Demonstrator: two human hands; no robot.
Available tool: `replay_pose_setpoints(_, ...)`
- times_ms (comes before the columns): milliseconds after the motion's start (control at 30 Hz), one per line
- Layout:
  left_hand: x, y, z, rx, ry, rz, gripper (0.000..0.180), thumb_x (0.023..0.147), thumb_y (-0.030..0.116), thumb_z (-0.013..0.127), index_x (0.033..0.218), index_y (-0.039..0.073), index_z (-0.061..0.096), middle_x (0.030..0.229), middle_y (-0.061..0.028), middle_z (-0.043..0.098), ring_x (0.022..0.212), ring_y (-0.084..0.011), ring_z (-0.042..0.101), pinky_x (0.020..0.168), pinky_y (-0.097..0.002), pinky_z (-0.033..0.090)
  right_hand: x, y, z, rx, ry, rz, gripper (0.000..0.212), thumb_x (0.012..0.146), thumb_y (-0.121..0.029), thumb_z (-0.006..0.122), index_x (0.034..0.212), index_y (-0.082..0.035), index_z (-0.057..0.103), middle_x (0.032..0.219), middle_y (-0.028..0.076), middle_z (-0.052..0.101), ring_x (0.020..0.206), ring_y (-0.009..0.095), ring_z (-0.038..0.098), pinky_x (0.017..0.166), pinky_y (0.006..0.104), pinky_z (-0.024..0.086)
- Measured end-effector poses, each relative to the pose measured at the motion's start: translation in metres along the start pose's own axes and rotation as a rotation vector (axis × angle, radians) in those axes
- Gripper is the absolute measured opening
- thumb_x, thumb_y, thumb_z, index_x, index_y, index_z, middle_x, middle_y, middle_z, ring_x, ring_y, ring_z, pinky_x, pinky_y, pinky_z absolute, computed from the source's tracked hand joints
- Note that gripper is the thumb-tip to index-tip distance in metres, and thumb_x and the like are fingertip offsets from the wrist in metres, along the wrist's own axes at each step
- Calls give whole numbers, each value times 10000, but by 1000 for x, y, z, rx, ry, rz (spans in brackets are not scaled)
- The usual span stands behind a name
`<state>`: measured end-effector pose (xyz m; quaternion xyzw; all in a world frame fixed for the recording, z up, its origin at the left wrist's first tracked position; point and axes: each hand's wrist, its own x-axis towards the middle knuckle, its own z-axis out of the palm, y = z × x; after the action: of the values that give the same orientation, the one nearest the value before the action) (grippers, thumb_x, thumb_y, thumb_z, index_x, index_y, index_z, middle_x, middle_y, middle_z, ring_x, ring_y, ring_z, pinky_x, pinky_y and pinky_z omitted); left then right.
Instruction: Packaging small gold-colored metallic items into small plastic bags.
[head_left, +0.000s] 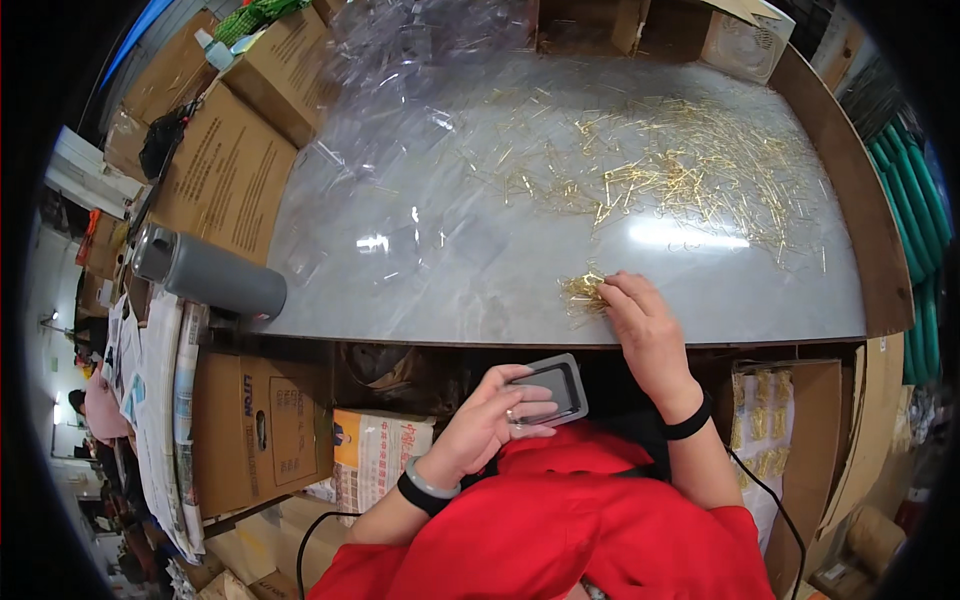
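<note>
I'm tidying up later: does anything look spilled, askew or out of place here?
The gold wire pieces look untidy: scattered on the right of the grey table, with strays apart from the main spread. Clear plastic pieces sit jumbled at its far left. Whether either was spilled, I can't tell; nothing looks clearly damaged.

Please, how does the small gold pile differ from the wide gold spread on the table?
Size: the small pile is compact; the wide spread covers far more of the table. Position: the small pile lies toward the front; the wide spread lies farther back. Hands: the right hand is at the small pile; no hand is at the wide spread. Both consist of thin gold-coloured pieces.
</note>
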<state>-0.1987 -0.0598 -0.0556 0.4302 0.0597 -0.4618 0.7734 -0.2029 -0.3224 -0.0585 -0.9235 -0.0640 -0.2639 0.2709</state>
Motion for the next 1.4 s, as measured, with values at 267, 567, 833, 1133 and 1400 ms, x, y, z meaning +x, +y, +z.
replay_pose_setpoints(267, 33, -4, 1, -91, 29, -51, 354, 1124, 213, 335, 1427, 46, 407, 1383, -228, 549, 1264, -387, 575, 1061, -590, 485, 5, -8, 6, -12, 5, 17, 278, 880, 43, 627, 1152, -13, 632, 1145, 153, 622, 1166, 376, 597, 1048, 458, 487)
replay_pose_setpoints(567, 42, -11, 3, -276, -113, -30, 434, 1135, 342, 307, 1423, 48, 446, 1342, -168, 587, 1208, -340, 621, 1028, -569, 516, -24, -23, -3, 178, -189, -224, 337, 820, 4, 626, 1156, 1, 638, 1193, 178, 627, 1178, 373, 611, 1026, 468, 505)
replay_pose_setpoints(833, 20, 1, 21, 32, -66, 61, 407, 1132, 313, 341, 1431, 52, 432, 1334, -135, 585, 1158, -281, 656, 849, -462, 626, -45, -40, -7, 319, -178, -236, 377, 809, 59, 661, 1177, -20, 653, 1198, 162, 647, 1174, 356, 633, 1076, 508, 499)
replay_pose_setpoints(1133, 75, 39, 41, 301, -18, 373, 447, 1121, 327, 398, 1455, 30, 413, 1324, -125, 596, 1021, -224, 702, 664, -336, 637, -4, -23, 3, 234, 43, -181, 370, 797, 90, 636, 1152, -12, 649, 1171, 147, 646, 1113, 365, 636, 1031, 491, 512)
replay_pose_setpoints(1400, 75, 43, 33, 1713, 166, 1039, 710, 946, 411, 680, 1473, 13, 420, 1483, -227, 452, 1286, -439, 486, 1067, -530, 410, 1, -14, 4, 251, 18, -74, 360, 791, 142, 633, 1119, -7, 638, 1155, 155, 652, 1103, 381, 632, 973, 430, 531)
